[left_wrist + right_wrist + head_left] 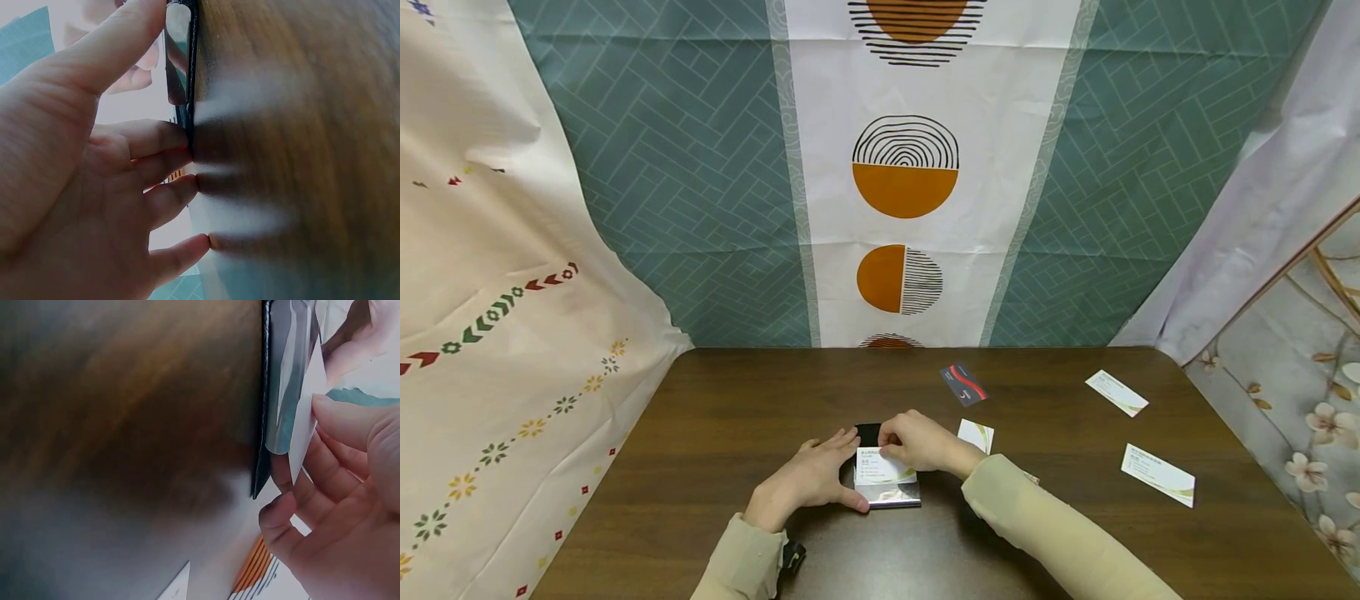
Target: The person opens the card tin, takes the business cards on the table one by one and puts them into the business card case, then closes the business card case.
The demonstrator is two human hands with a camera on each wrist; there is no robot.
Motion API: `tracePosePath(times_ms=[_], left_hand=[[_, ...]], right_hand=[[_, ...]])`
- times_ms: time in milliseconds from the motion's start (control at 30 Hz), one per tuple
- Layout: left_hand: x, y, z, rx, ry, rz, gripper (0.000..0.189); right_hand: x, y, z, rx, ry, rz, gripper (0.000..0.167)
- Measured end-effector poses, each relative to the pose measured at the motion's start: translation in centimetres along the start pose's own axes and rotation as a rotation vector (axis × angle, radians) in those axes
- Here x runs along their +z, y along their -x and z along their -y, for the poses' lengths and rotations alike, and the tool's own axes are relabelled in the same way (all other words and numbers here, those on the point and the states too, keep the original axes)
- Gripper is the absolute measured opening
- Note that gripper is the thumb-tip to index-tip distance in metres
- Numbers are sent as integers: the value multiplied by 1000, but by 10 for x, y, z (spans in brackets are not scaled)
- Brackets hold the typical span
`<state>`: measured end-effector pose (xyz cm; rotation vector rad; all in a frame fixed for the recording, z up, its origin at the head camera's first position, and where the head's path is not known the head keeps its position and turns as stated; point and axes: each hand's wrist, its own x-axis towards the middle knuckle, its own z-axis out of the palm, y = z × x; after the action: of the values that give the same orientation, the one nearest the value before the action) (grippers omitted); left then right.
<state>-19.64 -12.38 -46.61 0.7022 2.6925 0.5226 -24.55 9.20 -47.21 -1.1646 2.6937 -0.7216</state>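
A black card case (pixel 896 498) with a shiny clear pocket lies on the table in front of me. Over the pocket is a white business card (pixel 880 469) with printed text and a green-yellow curve. My right hand (pixel 921 442) pinches this card near its far edge, thumb on one face as the right wrist view shows. There the card (pixel 302 434) stands tilted along the clear pocket (pixel 286 394). My left hand (pixel 812 479) rests at the case's left side with extended, spread fingers. Its thumb touches the near left corner, while its other fingertips reach the table.
Past my right hand lie a dark blue card (pixel 964 385) with a red stripe and a white card (pixel 977 432), partly covered by my wrist. Two more white cards (pixel 1117 392) lie at the right side. A patterned cloth (pixel 902 192) hangs behind the table (pixel 737 392).
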Motion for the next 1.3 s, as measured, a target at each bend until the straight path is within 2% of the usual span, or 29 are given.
tracePosePath(times_ms=[233,733,1000,1167,1300], left_hand=[[0,0,1,-2,1,2,105],[1,-3,3,-1,-1,6,106],[1,-3,2,-11,-3,7,105],[2,-3,1,-8,-3,7,106],[1,-3,1,-13,-2,10,106]], right_hand=[[2,3,3,29,12,32,11],[4,11,6,-33,45,7,7],[5,15,11,-29,48,17,9],[-2,21,13,4,67,41,14],[-16,24,10,35,84,15,23]])
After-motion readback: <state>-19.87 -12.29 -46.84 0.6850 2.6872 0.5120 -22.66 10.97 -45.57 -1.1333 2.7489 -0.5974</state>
